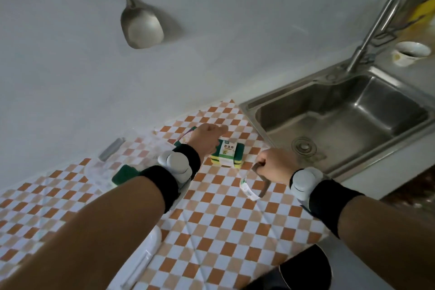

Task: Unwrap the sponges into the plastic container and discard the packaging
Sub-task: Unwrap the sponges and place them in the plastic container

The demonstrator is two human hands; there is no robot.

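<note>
A wrapped sponge pack [227, 155], yellow and green with a white and green paper band, lies on the checkered counter near the sink. My left hand [207, 139] hovers over its left end with thumb and fingers apart; whether it touches the pack is unclear. Behind that hand, part of another green pack [188, 134] peeks out. My right hand [275, 165] is a fist shut on a loose packaging band [250, 188] that hangs down as a loop. A bare green sponge [124, 174] lies in the clear plastic container [94, 169] on the left, partly hidden by my left forearm.
A steel sink [341, 115] with a tap fills the right side, and a white bowl [410, 53] stands behind it. A metal spatula [141, 23] hangs on the wall. A white object [141, 259] and a black one [306, 268] lie at the counter's near edge.
</note>
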